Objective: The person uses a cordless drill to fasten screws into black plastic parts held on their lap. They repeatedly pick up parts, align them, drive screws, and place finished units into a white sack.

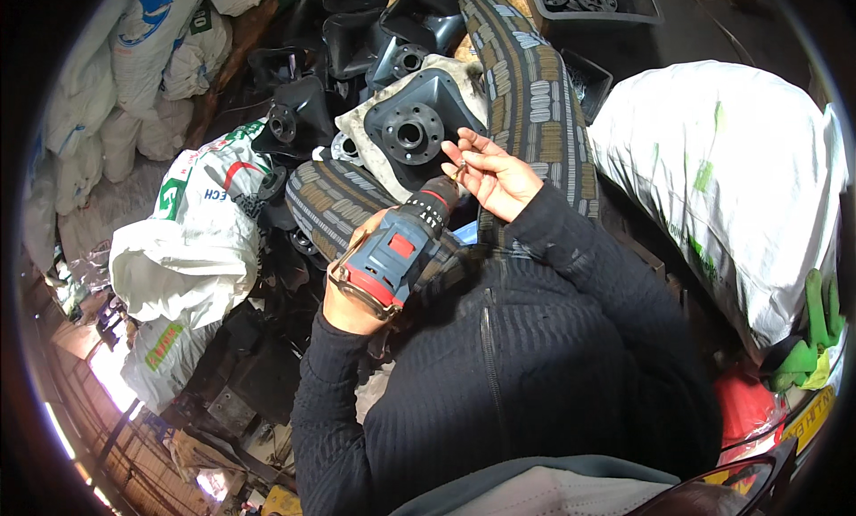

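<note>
Near a black flanged part (395,124), the left hand (350,307) clasps a drill (397,253); the right hand (501,184) pinches a small piece (462,166).

I'm reading one feed here: left head fisheye, worn up top, facing steeply down past the jacket (544,356). Close range, left hand (349,313) and right hand (501,181) near centre, upright, unmirrored. Very wide: takes in left sack (192,217) and right sack (713,177), lines bending toward the periphery.
</note>
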`<control>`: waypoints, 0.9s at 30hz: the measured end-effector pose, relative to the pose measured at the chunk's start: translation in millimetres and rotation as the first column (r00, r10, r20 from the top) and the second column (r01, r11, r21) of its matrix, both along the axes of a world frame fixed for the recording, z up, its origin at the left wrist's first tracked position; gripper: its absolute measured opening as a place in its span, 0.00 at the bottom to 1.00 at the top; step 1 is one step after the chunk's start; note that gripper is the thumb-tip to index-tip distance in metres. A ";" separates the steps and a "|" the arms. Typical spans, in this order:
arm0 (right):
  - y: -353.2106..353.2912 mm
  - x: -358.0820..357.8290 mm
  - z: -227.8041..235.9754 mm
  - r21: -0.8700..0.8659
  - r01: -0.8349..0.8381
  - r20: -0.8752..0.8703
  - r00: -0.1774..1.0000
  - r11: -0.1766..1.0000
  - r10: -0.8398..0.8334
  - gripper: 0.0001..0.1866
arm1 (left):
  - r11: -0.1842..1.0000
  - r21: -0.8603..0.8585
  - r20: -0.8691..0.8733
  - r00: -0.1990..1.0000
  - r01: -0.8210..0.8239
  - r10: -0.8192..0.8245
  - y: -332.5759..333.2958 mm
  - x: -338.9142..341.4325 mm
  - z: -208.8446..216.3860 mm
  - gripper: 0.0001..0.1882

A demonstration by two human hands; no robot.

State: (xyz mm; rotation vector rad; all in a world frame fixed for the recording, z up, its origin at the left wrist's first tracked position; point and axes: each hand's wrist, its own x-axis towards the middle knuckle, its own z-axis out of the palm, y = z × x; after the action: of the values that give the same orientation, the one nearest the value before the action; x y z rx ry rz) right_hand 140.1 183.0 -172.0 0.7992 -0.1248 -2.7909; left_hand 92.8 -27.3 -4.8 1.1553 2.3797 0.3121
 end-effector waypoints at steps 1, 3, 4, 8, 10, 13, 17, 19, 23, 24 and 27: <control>-1.3 -0.5 -0.5 0.009 0.011 0.002 1.000 1.000 -0.011 0.15 | 1.000 0.005 0.008 1.000 -0.013 0.013 2.0 -0.4 0.4 0.22; -1.9 -2.2 -1.2 0.027 0.005 0.015 1.000 1.000 -0.006 0.15 | 0.994 0.032 0.065 0.993 -0.105 0.103 5.4 -1.9 2.4 0.24; -1.7 -2.9 -1.5 0.031 -0.012 0.031 0.999 0.999 0.011 0.15 | 0.982 0.046 0.121 0.976 -0.185 0.178 6.6 -1.7 4.4 0.25; 1.2 -7.2 -4.1 0.062 -0.064 0.099 0.993 0.996 0.058 0.16 | 0.935 0.153 0.254 0.927 -0.320 0.276 10.6 -4.9 6.7 0.30; -0.5 -9.1 -5.4 0.067 -0.081 0.136 0.988 0.995 0.071 0.16 | 0.954 0.110 0.204 0.946 -0.279 0.253 11.8 -4.9 5.8 0.28; -7.6 -12.3 -6.5 0.123 -0.090 0.139 0.988 0.988 0.073 0.15 | 0.962 0.108 0.157 0.960 -0.252 0.234 12.0 -5.0 2.6 0.32; -3.5 -17.2 -7.6 0.260 -0.056 0.128 0.992 0.964 0.024 0.17 | 0.942 0.118 0.205 0.936 -0.315 0.287 6.7 -14.9 -2.3 0.32; 15.8 -28.4 -12.8 0.392 -0.018 0.167 0.985 0.920 -0.052 0.16 | 0.962 0.104 0.123 0.963 -0.253 0.240 2.3 -23.2 -6.2 0.31; 55.8 -93.6 -42.5 0.794 0.149 -0.197 0.980 0.589 0.018 0.14 | 0.991 0.039 0.064 0.990 -0.129 0.126 -6.8 -40.0 -14.6 0.21; 63.2 -123.8 -54.5 0.918 0.025 -0.089 0.986 0.396 0.144 0.14 | 0.994 0.075 0.014 0.997 -0.083 0.082 -7.0 -42.3 -16.7 0.22; 73.3 -188.1 -89.7 0.839 -0.101 0.301 0.905 -0.535 0.301 0.18 | 0.981 0.041 0.056 0.981 -0.191 0.188 -4.5 -45.1 -19.7 0.23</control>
State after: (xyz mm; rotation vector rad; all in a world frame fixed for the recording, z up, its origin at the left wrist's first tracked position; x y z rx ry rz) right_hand -48.0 256.2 -261.7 0.5672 2.6424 -1.4953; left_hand 47.7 -31.7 -24.4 0.9293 2.4526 0.4567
